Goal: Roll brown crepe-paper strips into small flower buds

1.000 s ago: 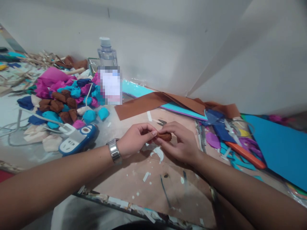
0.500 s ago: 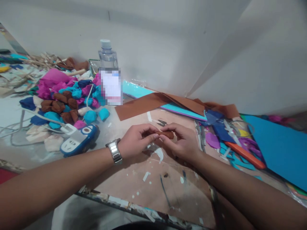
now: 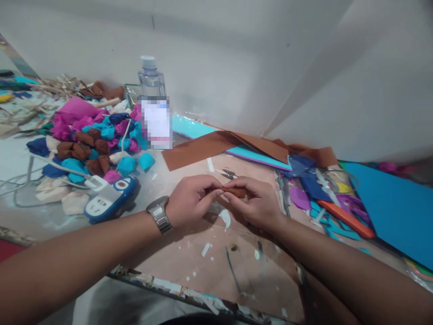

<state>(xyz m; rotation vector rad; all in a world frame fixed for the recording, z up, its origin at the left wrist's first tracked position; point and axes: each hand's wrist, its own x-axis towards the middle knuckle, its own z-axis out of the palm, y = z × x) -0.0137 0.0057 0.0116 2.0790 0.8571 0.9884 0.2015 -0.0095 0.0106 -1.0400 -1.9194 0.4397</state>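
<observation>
The person's left hand (image 3: 191, 198) and right hand (image 3: 259, 201) pinch a brown roll (image 3: 237, 192). Snips (image 3: 229, 174) lie just beyond. A bottle (image 3: 152, 82) stands near the wall (image 3: 216, 67).

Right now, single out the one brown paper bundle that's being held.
It's the slim brown bundle pinched between the left hand and right hand; the other brown bundles lie well to the left, touched by neither hand.

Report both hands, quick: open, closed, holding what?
Left hand: closed, fingertips pinching one end of the brown crumpled paper piece.
Right hand: closed, holding the same piece between thumb and fingers.
</observation>
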